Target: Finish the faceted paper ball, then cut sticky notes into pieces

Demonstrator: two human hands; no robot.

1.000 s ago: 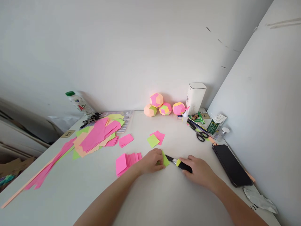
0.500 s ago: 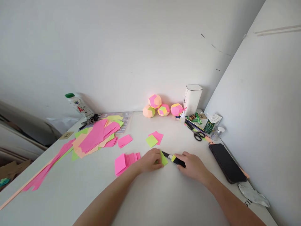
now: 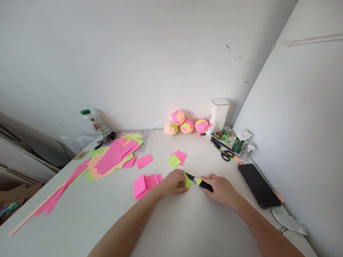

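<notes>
White walls point(image 3: 128, 57) stand at twelve and two o'clock round our table point(image 3: 171, 228); our right hand point(image 3: 222, 189) curls round a knife point(image 3: 199, 181), our left hand point(image 3: 173, 182) pinches green paper point(image 3: 188, 181).

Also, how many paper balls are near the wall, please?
4: the left paper ball, the middle paper ball, the top paper ball above these two, and the right paper ball beside the white container. Others could be hidden behind.

2 forearms point(image 3: 131, 222) extended; left grip point(image 3: 174, 183) perhaps pinching, right grip point(image 3: 220, 189) curled.
</notes>
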